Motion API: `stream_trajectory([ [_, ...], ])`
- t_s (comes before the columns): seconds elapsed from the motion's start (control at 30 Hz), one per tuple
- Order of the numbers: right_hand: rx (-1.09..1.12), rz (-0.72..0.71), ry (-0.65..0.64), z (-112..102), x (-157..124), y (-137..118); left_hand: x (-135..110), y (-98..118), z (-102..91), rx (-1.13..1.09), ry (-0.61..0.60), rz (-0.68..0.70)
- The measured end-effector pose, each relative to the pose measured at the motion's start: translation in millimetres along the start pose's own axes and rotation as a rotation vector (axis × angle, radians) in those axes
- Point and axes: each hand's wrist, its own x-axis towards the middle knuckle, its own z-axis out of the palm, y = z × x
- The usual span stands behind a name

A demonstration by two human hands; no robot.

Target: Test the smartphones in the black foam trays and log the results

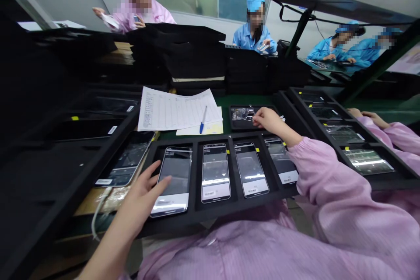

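We look at a workroom with a green table (pixel 241 99), mostly covered by black trays. Nearest to us, our left hand (pixel 144 192) is open, with fingers spread over the leftmost phone (pixel 175 175); fingertips seem to touch its screen and upper edge. This phone lies face up in the near tray (pixel 229 206), where four compartments carry one phone each; our right sleeve (pixel 320 168) partly covers the fourth.

Behind this, our right hand (pixel 266 119) is bent, fingertips close together over the small tray (pixel 243 128) with small parts (pixel 242 114); we cannot tell if it grips one. We judge that the step in hand is handling these parts while the left hand attends to the phone; it calls for a light, exact touch.

To the left, another tray (pixel 65 170) bears dark phones; to the right, a long tray (pixel 403 175) has four devices, near a neighbour's hands (pixel 376 119). A printed sheet (pixel 173 111) and a blue pen (pixel 204 120) lie beyond the near tray. Farther away stand tray stacks (pixel 197 61), then co-workers in pink and blue.
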Motion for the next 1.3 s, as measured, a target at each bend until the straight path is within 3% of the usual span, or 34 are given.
stream_trajectory([
  [0.1, 0.234, -0.106, -0.121, -0.7, -66.5, -16.6, 2.9, 22.5, -1.0, -0.081, -0.072, -0.054],
  [0.17, 0.6, -0.201, -0.298, 2.3, -109.7, -19.4, -1.6, 35.0, -0.4, -0.183, -0.067, -0.03],
  [0.3, 0.986, -0.098, -0.539, 28.5, -159.7, -11.9, -22.4, 46.7, 16.2, -0.503, 0.09, -0.003],
  [0.37, 1.099, -0.013, -0.578, 48.2, -166.0, -9.2, -34.4, 46.7, 33.3, -0.627, 0.126, -0.08],
  [0.5, 1.235, 0.001, -0.557, 76.6, -168.4, -13.6, -50.5, 42.6, 70.1, -0.752, -0.015, -0.269],
  [0.63, 1.31, -0.046, -0.516, 82.9, -175.6, -19.2, -53.6, 35.9, 90.4, -0.865, -0.002, -0.227],
  [0.8, 1.37, 0.036, -0.44, 88.1, -181.5, -18.9, -53.7, 23.9, 94.8, -0.871, -0.006, -0.151],
  [1.0, 1.419, 0.212, -0.515, 90.1, -181.1, -24.9, -56.4, 16.6, 96.9, -0.807, 0.0, -0.012],
  [1.3, 1.444, 0.149, -0.504, 88.3, -184.2, -28.1, -59.8, 13.6, 101.6, -0.794, -0.01, 0.089],
])
